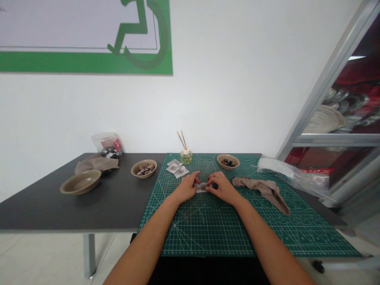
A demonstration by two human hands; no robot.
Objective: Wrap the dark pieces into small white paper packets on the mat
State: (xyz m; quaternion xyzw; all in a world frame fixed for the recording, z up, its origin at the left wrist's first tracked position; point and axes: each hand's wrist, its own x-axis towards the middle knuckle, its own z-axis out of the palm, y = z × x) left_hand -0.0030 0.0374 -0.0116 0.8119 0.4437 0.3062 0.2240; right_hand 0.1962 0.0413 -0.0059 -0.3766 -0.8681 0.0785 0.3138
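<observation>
A small flat white sachet with a dark middle (202, 187) lies low over the green cutting mat (208, 233). My left hand (187, 187) has its fingers closed at the sachet's left end. From the other side, my right hand (221, 187) pinches the right end with thumb and fingers. Fingertips hide both ends of it. Several similar white sachets (177, 168) lie overlapping on the mat, just beyond my left hand. Past my right hand stands a small tan bowl (228, 166) with dark pieces in it.
A glass reed diffuser (186, 157) stands at the mat's back. Brown cloth (264, 188) and a clear plastic bag (292, 173) lie right. Leftward are a bowl of brown pieces (144, 174), a larger bowl (80, 186), another cloth (96, 162) and a clear container (107, 144).
</observation>
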